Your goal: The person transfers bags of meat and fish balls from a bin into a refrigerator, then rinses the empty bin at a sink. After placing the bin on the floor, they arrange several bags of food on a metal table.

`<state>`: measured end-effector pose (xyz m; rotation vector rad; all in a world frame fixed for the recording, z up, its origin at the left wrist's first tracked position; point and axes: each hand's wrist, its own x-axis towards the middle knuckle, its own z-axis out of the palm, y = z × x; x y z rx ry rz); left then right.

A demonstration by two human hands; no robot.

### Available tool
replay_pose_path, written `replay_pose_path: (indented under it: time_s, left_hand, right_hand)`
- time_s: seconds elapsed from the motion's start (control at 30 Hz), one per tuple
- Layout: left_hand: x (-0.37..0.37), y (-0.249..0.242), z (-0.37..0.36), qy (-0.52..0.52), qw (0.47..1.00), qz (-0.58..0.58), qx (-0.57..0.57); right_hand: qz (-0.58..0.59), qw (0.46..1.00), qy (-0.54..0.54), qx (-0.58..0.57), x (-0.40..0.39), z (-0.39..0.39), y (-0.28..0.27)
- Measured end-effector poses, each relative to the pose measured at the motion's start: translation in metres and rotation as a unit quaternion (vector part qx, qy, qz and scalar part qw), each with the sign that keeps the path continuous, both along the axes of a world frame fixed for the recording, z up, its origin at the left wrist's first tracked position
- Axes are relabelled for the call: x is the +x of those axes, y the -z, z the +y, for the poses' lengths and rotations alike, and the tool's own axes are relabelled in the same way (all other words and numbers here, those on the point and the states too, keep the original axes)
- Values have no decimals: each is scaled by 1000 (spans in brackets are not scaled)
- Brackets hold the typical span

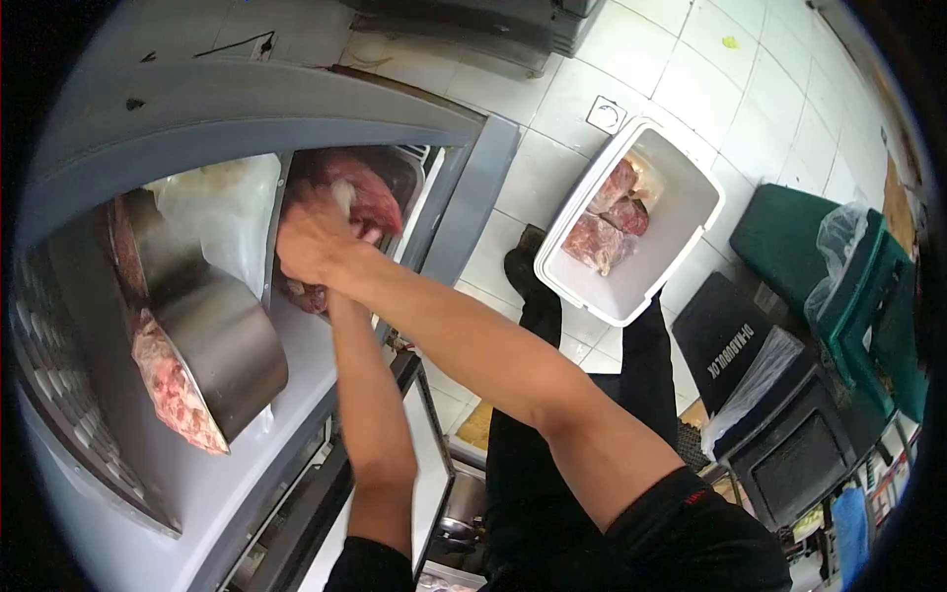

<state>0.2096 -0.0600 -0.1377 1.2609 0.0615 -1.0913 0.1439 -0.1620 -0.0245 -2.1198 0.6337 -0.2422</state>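
Observation:
Both arms reach into a refrigerated cabinet, where my right hand (pixel 316 242) is bent over a large piece of raw red meat (pixel 370 194) in a metal tray. Its fingers look curled against the meat, though they are partly blurred. My right forearm crosses over the left one. My left hand is mostly hidden beneath the right, by the lower edge of the meat, so its grip does not show. A smaller piece of dark meat (pixel 308 296) lies just below the hands.
Left of the hands are a metal pan (pixel 232 340) with pale pink meat and a clear plastic bag (pixel 222 217). On the tiled floor, a white cooler box (pixel 676 227) holds several meat pieces between my legs. Green bins (pixel 799 237) and a black crate (pixel 799 449) stand at right.

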Motion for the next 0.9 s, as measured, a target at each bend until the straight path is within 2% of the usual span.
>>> replay_pose_path:
  time_s: [0.07, 0.1, 0.13, 0.2, 0.23, 0.27, 0.33, 0.37, 0.4, 0.47, 0.5, 0.63, 0.67, 0.73, 0.77, 0.8, 0.83, 0.87, 0.9]
  left_hand:
    - [27, 2, -1, 24, 998, -51, 39]
    - [36, 4, 0, 43, 992, -96, 65]
    - [25, -9, -18, 56, 965, -218, 137]
    - [5, -31, -54, 85, 850, -445, 270]
    - [0, -32, -66, 97, 765, -546, 327]
    - [-4, -28, -75, 102, 767, -543, 325]
    - [-13, -8, -95, 111, 724, -628, 264]
    - [5, 13, -100, 143, 666, -644, 348]
    - [22, 36, -97, 165, 657, -657, 329]
    - [51, 58, -96, 240, 476, -780, 328]
    - [62, 66, -93, 251, 435, -786, 361]
    - [92, 71, -72, 266, 426, -741, 447]
    - [98, 77, -65, 272, 427, -735, 452]
    - [123, 78, -53, 286, 440, -718, 458]
    - [134, 76, -49, 294, 453, -704, 462]
    - [144, 73, -47, 294, 460, -692, 473]
    - [158, 64, -40, 294, 472, -677, 482]
    - [166, 57, -35, 297, 482, -665, 487]
    - [173, 49, -30, 302, 491, -651, 494]
  right_hand:
    - [38, 999, -14, 0, -4, 9, 14]
    - [-81, 995, -25, 49, -18, 15, 31]
    - [-199, 975, -36, 94, -37, 15, 42]
    - [-226, 957, 21, 182, -105, 19, 68]
    - [-148, 967, -5, 209, -136, 24, 97]
    - [-161, 964, 57, 203, -176, 27, 117]
    - [-59, 958, 147, 240, -252, 26, 139]
    - [-37, 959, 170, 225, -289, 24, 148]
    - [6, 947, 200, 253, -327, 23, 151]
    - [78, 933, 238, 259, -394, 15, 154]
    - [120, 921, 267, 259, -438, 0, 151]
    - [167, 899, 293, 281, -473, -47, 161]
    - [177, 921, 254, 238, -470, -62, 181]
    - [206, 953, 162, 149, -456, -86, 259]
    - [240, 953, 124, 135, -451, -93, 326]
    - [250, 947, 176, 97, -440, -98, 383]
    - [337, 928, 123, 96, -436, -104, 446]
    - [411, 892, 150, 113, -428, -106, 488]
    - [403, 887, 226, -19, -422, -88, 525]
